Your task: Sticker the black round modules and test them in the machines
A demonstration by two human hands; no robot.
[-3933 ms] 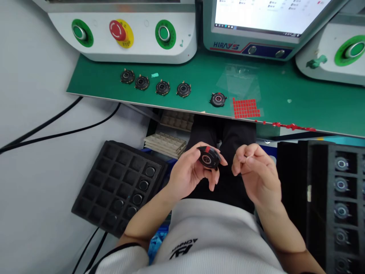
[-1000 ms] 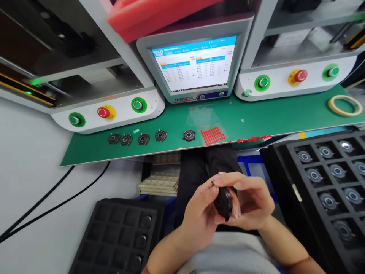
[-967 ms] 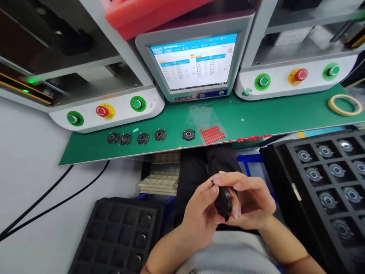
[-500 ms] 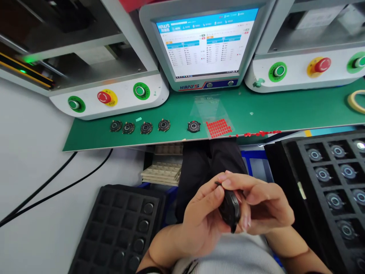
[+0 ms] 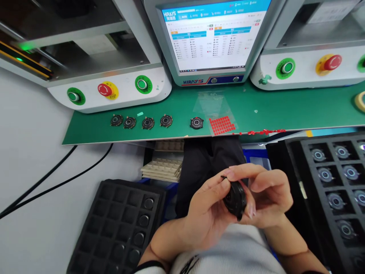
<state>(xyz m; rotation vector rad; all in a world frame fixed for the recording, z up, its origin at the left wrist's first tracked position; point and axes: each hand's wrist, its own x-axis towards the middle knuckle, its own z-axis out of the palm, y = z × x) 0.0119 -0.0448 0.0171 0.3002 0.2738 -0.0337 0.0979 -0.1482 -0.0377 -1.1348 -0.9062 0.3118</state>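
Note:
Above my lap, a black watch case is held on edge between both hands. My left hand grips its left side, the thumb near the upper lug. My right hand is closed round the other side, its fingertips at the top and behind the case. On the green bench in front lie more round watch cases: one single case beside a sheet of red stickers, and several in a row to the left, among them this case.
At right stands a black foam tray with watch cases in its pockets. Lower left is another black tray holding several dark round parts. Behind the bench edge are a monitor and machine panels with red stop buttons. A tape roll lies far right.
The watch case has turned slightly, so more of its flat face shows. Both hands have moved up a little with it, and the camera view has shifted slightly.

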